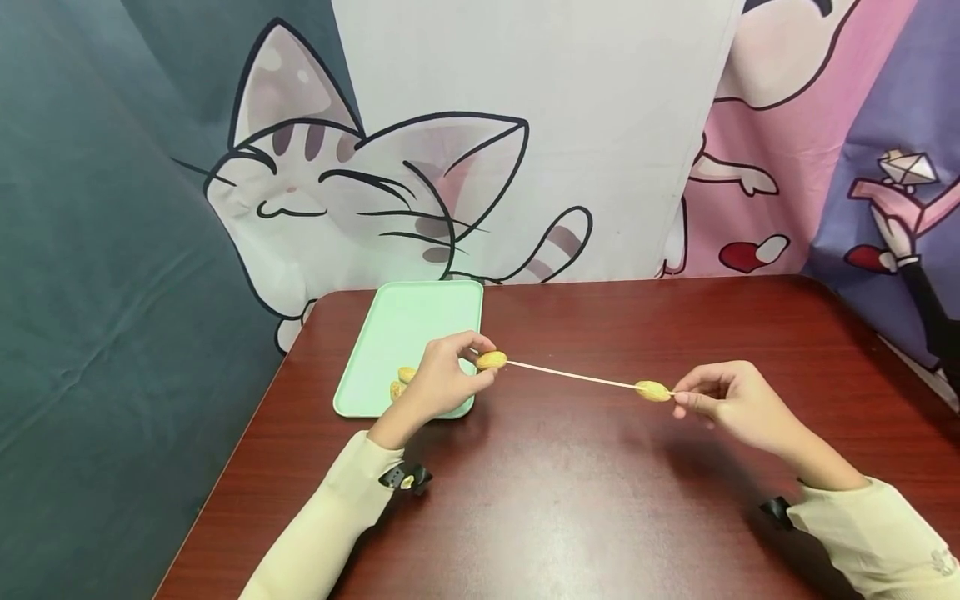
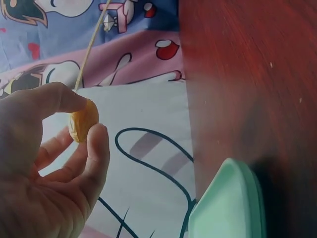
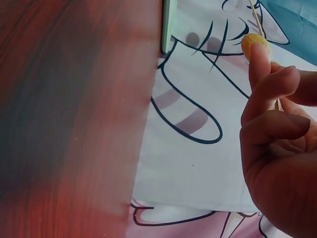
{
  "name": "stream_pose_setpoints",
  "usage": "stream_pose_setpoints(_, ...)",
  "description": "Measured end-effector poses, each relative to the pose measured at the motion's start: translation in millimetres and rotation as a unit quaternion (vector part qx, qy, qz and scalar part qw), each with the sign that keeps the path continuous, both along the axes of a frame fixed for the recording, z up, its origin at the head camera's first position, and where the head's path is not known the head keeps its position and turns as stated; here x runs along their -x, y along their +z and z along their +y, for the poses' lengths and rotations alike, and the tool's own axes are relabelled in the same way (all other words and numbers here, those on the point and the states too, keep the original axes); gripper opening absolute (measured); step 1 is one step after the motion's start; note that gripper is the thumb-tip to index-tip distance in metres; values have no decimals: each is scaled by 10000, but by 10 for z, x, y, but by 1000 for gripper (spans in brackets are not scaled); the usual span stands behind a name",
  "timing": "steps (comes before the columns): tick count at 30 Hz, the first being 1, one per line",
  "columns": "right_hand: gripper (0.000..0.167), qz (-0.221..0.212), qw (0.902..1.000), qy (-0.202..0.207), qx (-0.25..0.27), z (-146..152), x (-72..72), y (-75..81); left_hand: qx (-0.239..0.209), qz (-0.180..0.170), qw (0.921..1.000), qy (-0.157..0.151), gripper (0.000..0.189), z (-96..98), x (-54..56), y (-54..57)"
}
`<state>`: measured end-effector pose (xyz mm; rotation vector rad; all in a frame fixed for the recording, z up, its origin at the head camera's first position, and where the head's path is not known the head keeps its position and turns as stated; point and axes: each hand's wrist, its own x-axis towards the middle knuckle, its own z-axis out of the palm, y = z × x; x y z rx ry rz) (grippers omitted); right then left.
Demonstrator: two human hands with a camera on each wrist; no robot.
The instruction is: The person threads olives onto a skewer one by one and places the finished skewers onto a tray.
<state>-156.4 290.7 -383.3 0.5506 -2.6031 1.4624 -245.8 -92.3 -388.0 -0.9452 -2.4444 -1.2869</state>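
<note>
A thin pale skewer [image 1: 570, 374] is held above the table, sloping slightly down to the right. Near its right end a wrinkled yellow oval piece [image 1: 653, 391], fruit-like, is threaded on it. Just beyond that piece, my right hand [image 1: 742, 408] pinches the skewer's end between thumb and fingers. A second yellow oval piece [image 2: 84, 120] is gripped by my left hand [image 1: 441, 373] in thumb and fingertips, and the skewer's other end meets it. How deep the tip sits inside cannot be seen. More yellow pieces [image 1: 406, 374] lie on the green tray [image 1: 420, 308], partly behind my left hand.
The tray stands at the back left of the reddish-brown wooden table [image 1: 570, 500], near its far edge. Behind the table hangs a cloth [image 1: 615, 125] printed with cartoon figures. A dark green curtain [image 1: 112, 333] hangs at the left.
</note>
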Motion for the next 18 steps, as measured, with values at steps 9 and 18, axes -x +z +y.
stream_pose_setpoints(9, 13, 8, 10000, -16, -7, 50, -28, -31, -506, -534, 9966, -380, 21, 33, -45, -8)
stream_pose_setpoints(18, 16, 104, 9999, -76, -9, 89, -36, -54, -1198, -1419, 9814, -487, 26, 67, -55, -7)
